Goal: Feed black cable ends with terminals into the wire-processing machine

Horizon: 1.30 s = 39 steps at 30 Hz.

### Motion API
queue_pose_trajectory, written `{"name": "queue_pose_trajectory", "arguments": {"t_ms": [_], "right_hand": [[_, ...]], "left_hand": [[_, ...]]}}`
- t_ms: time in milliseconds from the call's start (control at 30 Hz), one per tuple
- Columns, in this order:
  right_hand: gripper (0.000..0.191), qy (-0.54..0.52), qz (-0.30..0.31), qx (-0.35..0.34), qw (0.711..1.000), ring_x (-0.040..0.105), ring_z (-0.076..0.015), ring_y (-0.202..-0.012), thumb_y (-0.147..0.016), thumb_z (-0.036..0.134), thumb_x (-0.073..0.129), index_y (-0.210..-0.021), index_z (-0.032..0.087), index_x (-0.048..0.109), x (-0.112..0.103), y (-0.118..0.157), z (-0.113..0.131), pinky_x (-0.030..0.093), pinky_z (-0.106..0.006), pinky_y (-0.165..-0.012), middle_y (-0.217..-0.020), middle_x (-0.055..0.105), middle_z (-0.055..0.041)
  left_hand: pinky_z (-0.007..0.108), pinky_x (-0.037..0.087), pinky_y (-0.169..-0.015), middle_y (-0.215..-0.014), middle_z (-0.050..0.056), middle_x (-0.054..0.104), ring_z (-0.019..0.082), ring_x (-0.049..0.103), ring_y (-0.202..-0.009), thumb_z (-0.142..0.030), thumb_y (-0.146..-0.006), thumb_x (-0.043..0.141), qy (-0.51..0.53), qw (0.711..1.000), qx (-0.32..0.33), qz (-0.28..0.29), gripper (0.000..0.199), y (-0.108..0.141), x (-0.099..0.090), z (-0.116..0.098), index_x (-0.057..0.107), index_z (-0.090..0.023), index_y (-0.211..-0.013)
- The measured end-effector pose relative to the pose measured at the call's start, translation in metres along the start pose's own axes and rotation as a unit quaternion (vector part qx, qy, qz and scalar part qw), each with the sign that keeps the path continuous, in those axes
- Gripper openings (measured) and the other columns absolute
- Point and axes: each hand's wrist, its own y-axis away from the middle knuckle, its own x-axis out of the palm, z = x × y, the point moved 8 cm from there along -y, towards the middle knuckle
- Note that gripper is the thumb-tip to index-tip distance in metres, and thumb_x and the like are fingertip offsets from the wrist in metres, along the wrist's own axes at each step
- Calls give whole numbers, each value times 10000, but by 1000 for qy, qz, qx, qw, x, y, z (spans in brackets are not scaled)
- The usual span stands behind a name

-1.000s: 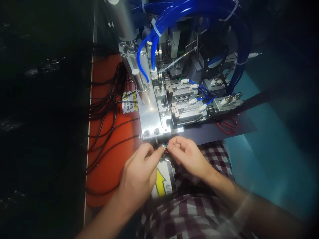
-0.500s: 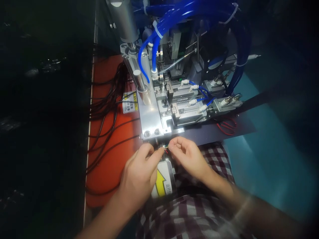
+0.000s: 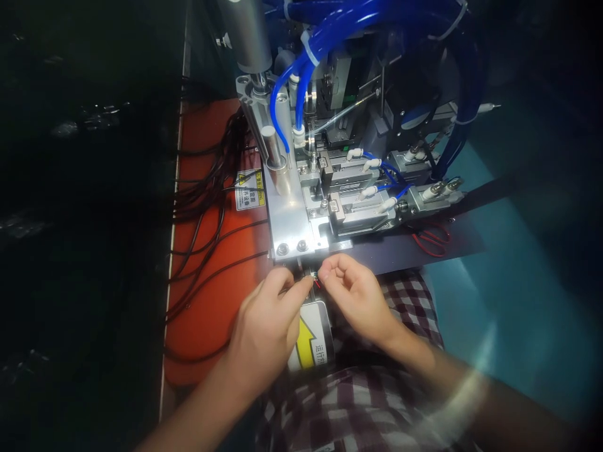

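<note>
My left hand point(image 3: 269, 323) is closed, its thumb and forefinger pinched on a small piece with thin wires point(image 3: 317, 284). One wire is red and sticks out toward me; the rest is too small and half hidden by my fingertips. My right hand point(image 3: 358, 300) pinches at the other side of these wires, its fingertips almost touching the left ones. Both hands are just in front of the metal block point(image 3: 291, 232) of a machine. Below them lies a white plate with a yellow arrow point(image 3: 306, 345), partly covered by my left hand.
Thick blue air hoses point(image 3: 339, 31) arch over the machine. Silver pneumatic cylinders point(image 3: 362, 216) stand behind my right hand. Black cables point(image 3: 207, 220) run over an orange surface point(image 3: 198, 342) at left. A red wire loop point(image 3: 431, 242) lies on the dark base plate. My checkered garment point(image 3: 367, 402) is close below.
The view has shifted slightly, so the machine appears a little farther right and higher. Both hands keep their pinch, and the red wire's end now points more to the right.
</note>
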Motion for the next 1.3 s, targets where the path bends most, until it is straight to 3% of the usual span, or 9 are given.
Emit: {"name": "queue_pose_trajectory", "arguments": {"t_ms": [433,700,900,1167,1300], "right_hand": [[169,-23,-14,90,996,425,-100,-535,-851,325,567,-783,171,546,-4,1,-9,350,-238,-495,-633,491,33],[138,-17,-40,44,998,442,-110,-535,-840,302,591,-772,184,573,-2,1,-3,347,-242,-482,-630,516,22],[141,-5,-35,16,999,460,-114,-561,-857,301,564,-768,191,550,0,1,1,367,-244,-513,-648,522,21],[171,-104,-1,170,980,266,-63,-423,-779,309,591,-695,180,516,2,0,-14,219,-210,-400,-488,357,93],[246,-95,-5,160,983,284,-66,-436,-770,394,634,-717,171,545,0,8,-16,223,-215,-406,-500,372,84]], "left_hand": [[217,498,-537,-777,59,554,129,553,-640,-41,-850,464,6,1000,-2,0,282,0,0,0,686,-92,-1015],[205,507,-556,-788,41,556,120,556,-660,-51,-857,440,-3,1000,-10,10,311,0,1,2,670,-147,-1043],[214,507,-551,-786,53,564,124,561,-651,-46,-855,453,-3,1000,-5,4,295,0,0,1,679,-118,-1031],[213,503,-552,-782,51,560,125,559,-651,-58,-863,464,4,1000,-2,0,273,0,0,0,679,-113,-1023],[214,501,-550,-782,55,558,125,554,-649,-53,-864,457,11,1000,-2,-2,273,-1,0,-1,678,-103,-1016]]}}
